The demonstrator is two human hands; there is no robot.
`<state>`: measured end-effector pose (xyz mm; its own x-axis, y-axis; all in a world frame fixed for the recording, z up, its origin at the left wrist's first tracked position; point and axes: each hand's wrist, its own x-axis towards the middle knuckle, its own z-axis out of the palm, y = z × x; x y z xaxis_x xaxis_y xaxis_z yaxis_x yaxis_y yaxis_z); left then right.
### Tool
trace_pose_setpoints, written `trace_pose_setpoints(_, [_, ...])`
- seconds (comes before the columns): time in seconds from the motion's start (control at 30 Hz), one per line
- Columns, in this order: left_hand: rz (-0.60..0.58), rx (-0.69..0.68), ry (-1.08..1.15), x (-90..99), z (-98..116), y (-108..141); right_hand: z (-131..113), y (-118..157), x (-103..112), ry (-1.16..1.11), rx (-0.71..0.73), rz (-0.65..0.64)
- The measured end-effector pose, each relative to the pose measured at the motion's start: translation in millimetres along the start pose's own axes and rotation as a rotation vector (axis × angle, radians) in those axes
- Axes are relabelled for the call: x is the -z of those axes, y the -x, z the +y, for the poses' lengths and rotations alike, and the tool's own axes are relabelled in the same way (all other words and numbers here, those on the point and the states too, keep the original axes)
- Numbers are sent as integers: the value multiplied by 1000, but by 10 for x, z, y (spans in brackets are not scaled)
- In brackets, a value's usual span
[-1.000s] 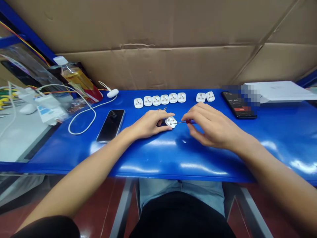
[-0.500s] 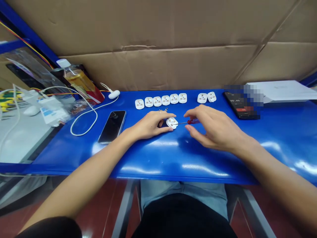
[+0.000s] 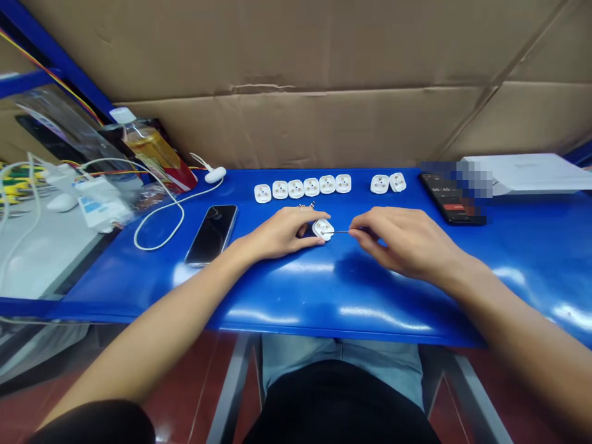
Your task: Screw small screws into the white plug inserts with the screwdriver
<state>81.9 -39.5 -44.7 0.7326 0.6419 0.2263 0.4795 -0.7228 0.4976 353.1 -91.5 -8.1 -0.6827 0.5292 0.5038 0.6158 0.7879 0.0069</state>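
My left hand (image 3: 284,233) grips a small white plug part (image 3: 323,229) between thumb and forefinger on the blue table. From the right, my right hand (image 3: 400,242) is closed round the handle of a screwdriver (image 3: 341,232), with thumb and fingertips pressed together. The thin shaft reaches left and its tip meets the white part; the handle is hidden by the fingers. Small metal pieces (image 3: 307,205) lie just behind my left hand.
Several white plug parts (image 3: 311,187) stand in a row behind the hands, with two more (image 3: 380,184) to the right. Phones lie left (image 3: 211,235) and right (image 3: 451,198). A bottle (image 3: 155,148), white cable (image 3: 182,216) and white box (image 3: 531,172) are also there.
My right hand's fingers have closed round the screwdriver handle, whose red part was visible before. The left hand still holds the white part. The view has shifted slightly.
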Motion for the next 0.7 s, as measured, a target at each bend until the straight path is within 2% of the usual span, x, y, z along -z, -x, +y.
trace_pose_setpoints(0.2, [2, -3, -5, 13, -13, 15, -24, -20, 37, -106, 24, 8])
trace_pose_setpoints(0.33, [6, -7, -13, 25, -21, 16, -2, -8, 21, -50, -10, -8])
trace_pose_setpoints(0.53, [-1, -12, -14, 37, 0, 12, -21, -36, 4, -76, 66, 6])
trace_pose_setpoints(0.7, [11, -16, -26, 27, -10, 19, -49, -29, -2, -21, 37, 12])
